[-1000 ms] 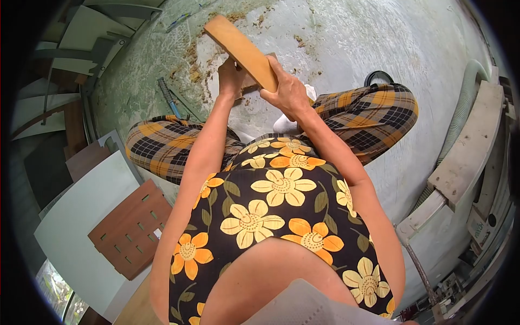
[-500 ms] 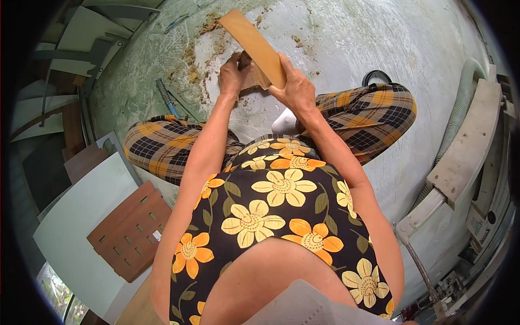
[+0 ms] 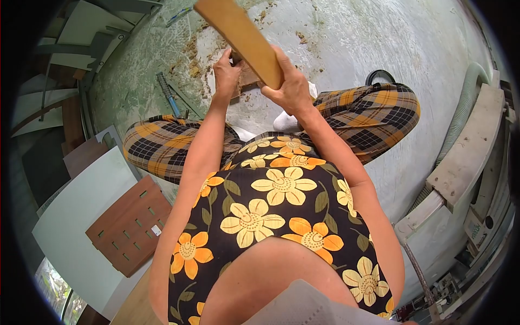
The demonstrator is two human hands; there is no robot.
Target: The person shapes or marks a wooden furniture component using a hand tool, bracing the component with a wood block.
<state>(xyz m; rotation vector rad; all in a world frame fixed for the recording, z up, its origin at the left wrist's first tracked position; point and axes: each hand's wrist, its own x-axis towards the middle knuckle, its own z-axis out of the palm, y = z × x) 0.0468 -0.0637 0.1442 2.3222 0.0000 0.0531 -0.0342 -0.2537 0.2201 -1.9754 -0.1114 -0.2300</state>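
My right hand (image 3: 292,86) is closed around the lower end of a flat, tan wooden board (image 3: 241,40), which slants up and to the left. Beside it, my left hand (image 3: 226,73) has its fingers curled on a brown block (image 3: 250,77) low over the floor. The board and my fingers cover much of that block, so its full shape is hidden. Brown crumbs and shavings (image 3: 192,57) lie scattered on the floor around my left hand.
A blue-handled tool (image 3: 168,95) lies left of my left arm. Pale panels (image 3: 81,200) and a slotted brown board (image 3: 130,225) lean at the left. A black ring (image 3: 380,77) is behind my right knee. A ribbed hose (image 3: 457,116) and a long beam (image 3: 468,141) line the right side.
My right hand has lifted the board slightly and its top end has swung up and left, toward the frame's edge. My left hand has shifted a little left, with the brown block.
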